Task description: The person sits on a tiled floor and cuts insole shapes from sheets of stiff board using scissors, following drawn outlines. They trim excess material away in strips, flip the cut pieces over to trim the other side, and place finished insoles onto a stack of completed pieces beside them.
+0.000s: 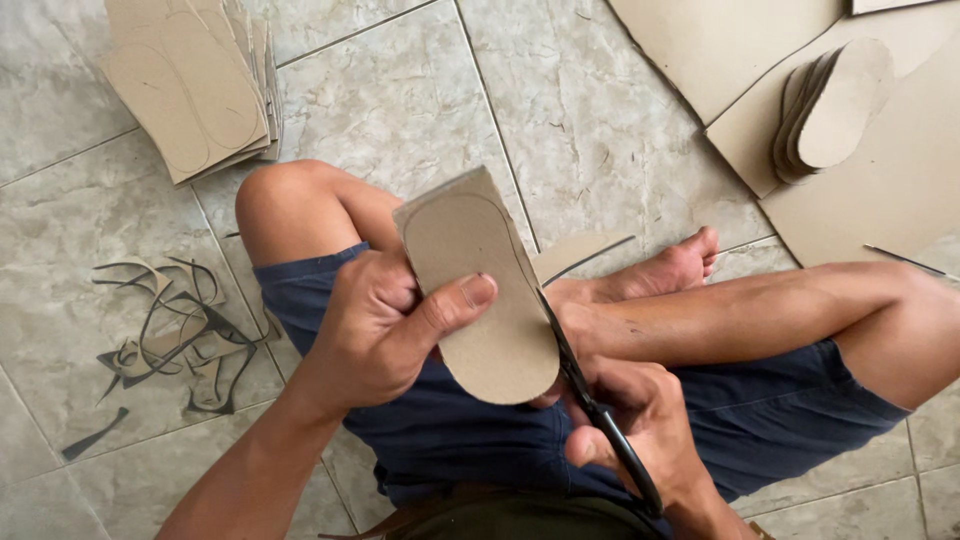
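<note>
Cutting a cardboard insole [480,290] along its traced outline: left hand [375,330] grips it, right hand [640,420] closed on black scissors [590,395]; continuing needs steady turning.

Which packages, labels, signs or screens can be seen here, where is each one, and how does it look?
None: no package, label, sign or screen is in view.
Only plain brown cardboard lies on the tile floor: a stack of marked cardboard blanks at top left, a pile of cut insole shapes at top right.
The left hand holds a cardboard insole piece; the right hand holds black scissors.
</note>
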The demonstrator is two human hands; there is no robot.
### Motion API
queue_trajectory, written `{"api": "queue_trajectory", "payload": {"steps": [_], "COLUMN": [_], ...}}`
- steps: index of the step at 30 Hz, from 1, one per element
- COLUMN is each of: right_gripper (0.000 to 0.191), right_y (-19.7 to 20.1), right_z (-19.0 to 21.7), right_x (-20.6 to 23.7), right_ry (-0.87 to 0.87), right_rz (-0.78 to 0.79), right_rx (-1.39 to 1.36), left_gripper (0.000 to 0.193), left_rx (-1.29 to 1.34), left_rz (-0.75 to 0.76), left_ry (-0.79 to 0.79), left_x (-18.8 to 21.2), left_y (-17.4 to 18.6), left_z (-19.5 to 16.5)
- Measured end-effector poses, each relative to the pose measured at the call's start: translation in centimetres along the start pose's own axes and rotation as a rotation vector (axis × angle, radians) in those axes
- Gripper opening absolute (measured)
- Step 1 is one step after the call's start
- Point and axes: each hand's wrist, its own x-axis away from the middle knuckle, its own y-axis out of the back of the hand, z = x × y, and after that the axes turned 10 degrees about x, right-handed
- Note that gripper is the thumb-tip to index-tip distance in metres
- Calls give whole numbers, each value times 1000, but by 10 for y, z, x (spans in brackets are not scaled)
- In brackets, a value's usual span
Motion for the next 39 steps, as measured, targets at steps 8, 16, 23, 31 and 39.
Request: {"api": "queue_trajectory", "payload": {"steps": [8,16,23,31,39], "right_gripper": [70,26,30,22,42], "right_y": [-7,-8,-11,-9,-13], "right_z": [0,-6,-2,-22,-22], "right_x": [3,6,1,14,13], "right_ry": [21,-51,46,30,-77], "right_rz": [-58,-95,-136,-164,-111], "right_rx": [18,152,78,114,-315], "left_gripper": [22,21,23,20,24], "left_rx": [-84,-118,-55,165,64], "left_rz": [30,35,53,-36,-47], "left_ry": [-12,-97,-57,39,-16], "left_x": [1,2,13,12,18], "left_y": [-4,-13,-23,-37,-45], "left_z": [2,4,10,20,15]}}
